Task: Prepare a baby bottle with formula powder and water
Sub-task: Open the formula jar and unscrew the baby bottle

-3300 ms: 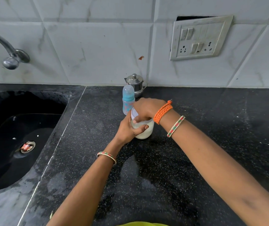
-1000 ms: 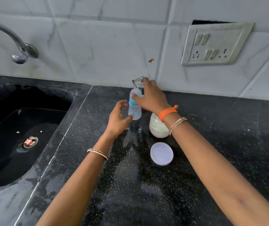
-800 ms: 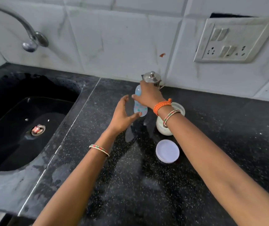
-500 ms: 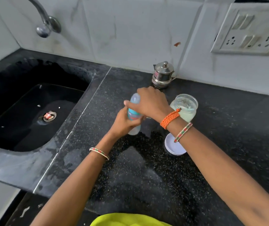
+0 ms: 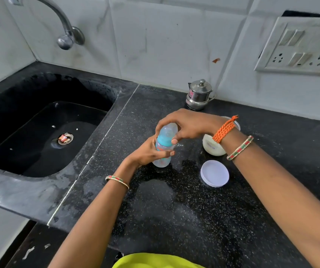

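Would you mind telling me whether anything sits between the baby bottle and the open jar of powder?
Nothing on the counter does. The baby bottle, held by the left hand and right hand, stands left of the jar; only the right wrist crosses above. The lid lies nearer.

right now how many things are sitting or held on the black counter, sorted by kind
Baby bottle, held by the left hand and right hand: 1
Open powder jar: 1
Loose jar lid: 1
Steel pot with lid: 1
Total: 4
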A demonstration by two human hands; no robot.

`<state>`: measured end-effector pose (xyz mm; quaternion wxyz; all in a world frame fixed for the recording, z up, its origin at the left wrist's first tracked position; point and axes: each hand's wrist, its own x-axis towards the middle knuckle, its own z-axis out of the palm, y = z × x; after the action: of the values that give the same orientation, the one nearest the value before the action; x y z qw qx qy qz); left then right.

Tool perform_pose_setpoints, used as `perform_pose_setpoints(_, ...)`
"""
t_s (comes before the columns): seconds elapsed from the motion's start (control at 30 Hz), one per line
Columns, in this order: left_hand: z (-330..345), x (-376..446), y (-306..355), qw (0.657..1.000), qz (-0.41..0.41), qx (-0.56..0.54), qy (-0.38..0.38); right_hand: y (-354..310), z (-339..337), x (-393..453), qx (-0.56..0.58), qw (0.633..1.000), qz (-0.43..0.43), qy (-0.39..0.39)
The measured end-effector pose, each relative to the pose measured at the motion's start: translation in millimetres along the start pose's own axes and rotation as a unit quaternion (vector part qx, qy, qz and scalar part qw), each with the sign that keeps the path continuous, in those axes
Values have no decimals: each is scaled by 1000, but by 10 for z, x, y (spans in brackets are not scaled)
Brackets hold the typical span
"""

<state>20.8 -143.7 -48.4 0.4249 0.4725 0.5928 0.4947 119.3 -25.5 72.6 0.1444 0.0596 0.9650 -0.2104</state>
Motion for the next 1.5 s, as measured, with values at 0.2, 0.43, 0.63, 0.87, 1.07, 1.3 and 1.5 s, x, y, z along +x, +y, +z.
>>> perform_pose_setpoints(0.2, 46, -34, -27, 999, 11, -7, 34, -104, 34, 11, 27, 999, 26, 11)
perform_pose_setpoints(0.43, 108, -56, -57, 999, 29, -3, 31, -349, 47, -11, -102, 980, 160, 62)
perform_pose_setpoints(0.63, 75, -51, -87, 1000, 6, -9, 29, -299, -69, -86, -103, 994, 30, 0)
perform_pose_setpoints(0.87, 63, -49, -104, 1000, 5, -13, 27, 40, -291, -163, 13, 980, 70, 187)
perform_pose_setpoints(1.07, 73, -100, -183, 999, 0, -12, 35, 506, 253, 171, -18, 969, 186, 161)
perform_pose_setpoints(1.3, 84, -109, -227, 999, -5, -8, 44, 402, 611, 166, -21, 938, 225, 262)
perform_pose_setpoints(1.5, 241, -101, -129, 996, 17, -30, 85, -298, 591, -85, -8, 930, 268, 252)
